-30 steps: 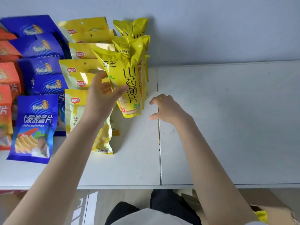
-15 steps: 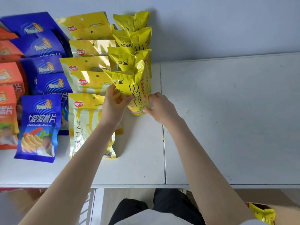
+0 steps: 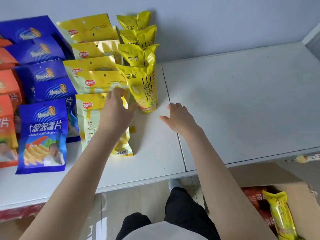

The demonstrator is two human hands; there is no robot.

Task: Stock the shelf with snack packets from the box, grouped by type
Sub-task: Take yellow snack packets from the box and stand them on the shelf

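Note:
A row of upright bright yellow snack packets stands on the white shelf (image 3: 242,104); the front yellow packet (image 3: 144,89) stands free at the row's near end. My left hand (image 3: 117,111) hovers just left of it, over the pale yellow cheese packets (image 3: 90,122), fingers apart and holding nothing. My right hand (image 3: 178,116) is to the packet's right, open above the shelf. Blue packets (image 3: 43,135) and orange packets (image 3: 7,108) fill the left. The cardboard box (image 3: 294,191) at lower right holds another yellow packet (image 3: 280,215) and a red one.
A seam (image 3: 174,122) splits the shelf into two panels, and the wall rises behind the rows. A snack packet (image 3: 304,158) lies below the shelf's right front edge. My legs and a tiled floor show under the shelf edge.
Both hands let go of the front yellow packet and drew back toward me. The packet now stands upright on its own. The view has tilted down, showing the box.

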